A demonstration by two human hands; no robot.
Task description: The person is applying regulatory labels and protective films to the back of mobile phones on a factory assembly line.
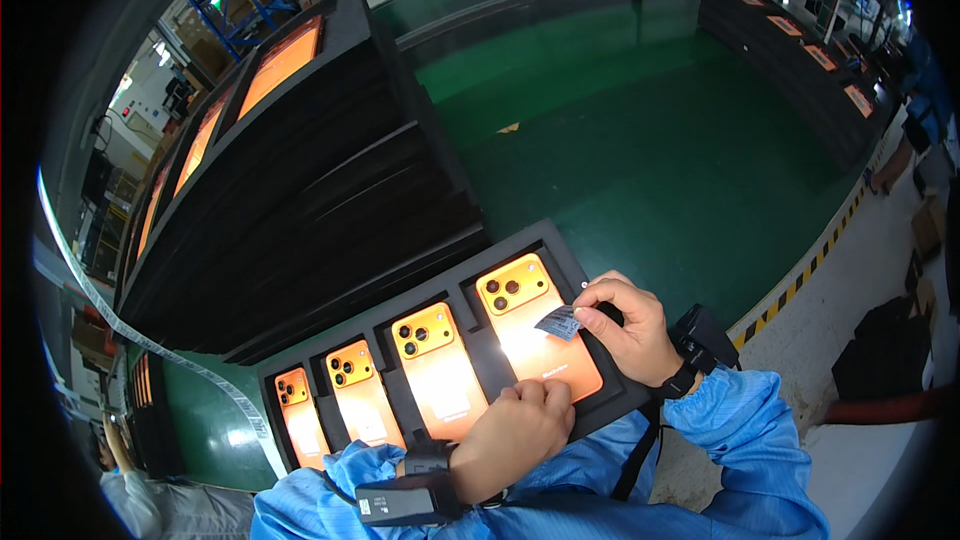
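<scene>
- Far left: I see a long white tape strip point(150, 345) curving down along the edge of the green belt point(640, 140).
- Upper left: a tall stack of black trays point(330, 190) stands on the belt; its top tray shows orange panels.
- Lower centre: a single black tray point(560, 245) lies in front of me with four orange phones, backs up, camera clusters toward the far side.
- Three phones sit untouched in the left slots: first point(298, 420), second point(360, 395), third point(438, 372).
- My left hand point(515, 430) is curled, knuckles up, pressing on the near end of the rightmost phone point(535, 325); the fingers look closed, though I cannot tell whether they grip anything.
- My right hand point(625, 325) rests over the tray's right edge, thumb and forefinger pinched on a small grey label point(560, 321) held just above the rightmost phone's middle.
- Both wrists carry black strapped devices over blue sleeves.
- Far right: more black trays point(790, 60) line the belt's other side.
</scene>
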